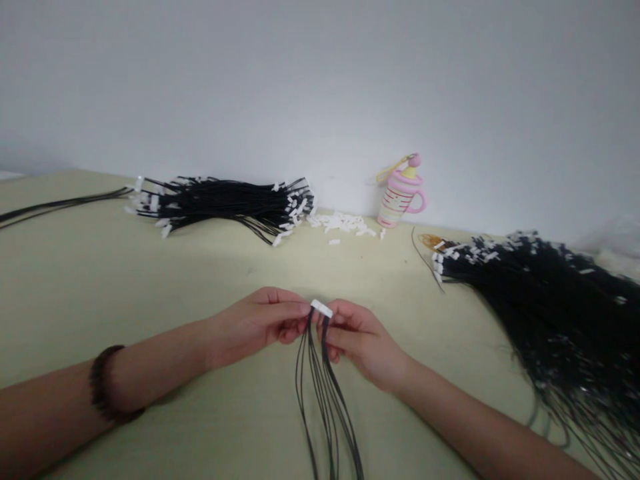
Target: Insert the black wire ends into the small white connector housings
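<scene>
A small white connector sits pinched between the fingertips of both hands, with a handful of thin black wires hanging from it toward the person. The left hand closes on the connector's left end, and the right hand grips its right end together with the wires just below. Both hands hover just above the pale green table. Well beyond the left hand lies a bundle of black wires with white ends; loose white connectors lie scattered beside it. A pink cup stands beyond the right hand, and a large heap of wires spreads out to its right.
</scene>
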`<state>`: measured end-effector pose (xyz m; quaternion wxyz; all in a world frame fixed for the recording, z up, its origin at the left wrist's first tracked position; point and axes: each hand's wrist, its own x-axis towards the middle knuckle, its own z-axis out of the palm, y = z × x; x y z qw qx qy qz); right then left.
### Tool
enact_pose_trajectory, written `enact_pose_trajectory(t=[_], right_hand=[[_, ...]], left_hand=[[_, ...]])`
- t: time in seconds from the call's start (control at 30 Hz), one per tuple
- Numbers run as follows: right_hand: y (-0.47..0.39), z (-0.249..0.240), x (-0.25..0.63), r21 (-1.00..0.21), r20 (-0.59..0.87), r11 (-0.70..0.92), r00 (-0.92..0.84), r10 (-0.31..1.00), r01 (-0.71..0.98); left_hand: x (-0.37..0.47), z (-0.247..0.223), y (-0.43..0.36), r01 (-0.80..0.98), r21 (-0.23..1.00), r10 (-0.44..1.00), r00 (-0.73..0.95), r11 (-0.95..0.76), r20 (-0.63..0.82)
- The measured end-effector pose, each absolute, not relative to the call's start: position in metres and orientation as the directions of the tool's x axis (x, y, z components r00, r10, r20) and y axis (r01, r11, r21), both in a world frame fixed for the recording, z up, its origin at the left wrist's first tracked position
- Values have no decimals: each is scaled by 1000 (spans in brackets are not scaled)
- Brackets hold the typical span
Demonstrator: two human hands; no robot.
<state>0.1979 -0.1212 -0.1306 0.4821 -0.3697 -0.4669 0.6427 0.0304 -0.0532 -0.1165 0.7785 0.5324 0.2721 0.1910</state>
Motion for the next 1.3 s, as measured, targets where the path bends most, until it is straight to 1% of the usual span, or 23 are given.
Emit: enact_pose_trajectory(t=[0.13,0.4,0.5,0.6,0.77,0.9,1.03,1.1,1.2,1.3], right_hand=[[-121,-129,197,-971,-14,-82,-288,957,-226],[-125,-127,197,-986,-2,-55,-320,947,-156],[-127,-128,194,-987,4,-44,-287,958,-158],[-129,-128,192,-985,-4,-44,-239,971,-164],[-130,-129,191,-981,-19,-57,-206,978,-184],[-127,-129,193,-979,-15,-52,-186,982,-195],[-126,-129,193,-973,-13,-49,-154,988,-228],[-126,-129,194,-971,-10,-46,-152,988,-235],[-126,-130,194,-977,2,-33,-165,986,-211],[-126,-132,194,-984,-8,-38,-173,985,-172]], left_hand=[[29,-116,-53,11,934,572,788,357,-228],[29,-119,-53,65,953,633,734,294,-246],[29,-118,-52,95,951,631,728,295,-269],[30,-115,-52,120,948,600,749,296,-282],[29,-111,-51,185,944,570,759,274,-314],[30,-111,-51,196,958,586,759,208,-282],[30,-112,-52,163,957,570,774,240,-275],[30,-112,-52,171,961,561,784,218,-267],[30,-110,-54,195,972,584,777,131,-234],[31,-107,-56,211,972,614,755,103,-229]])
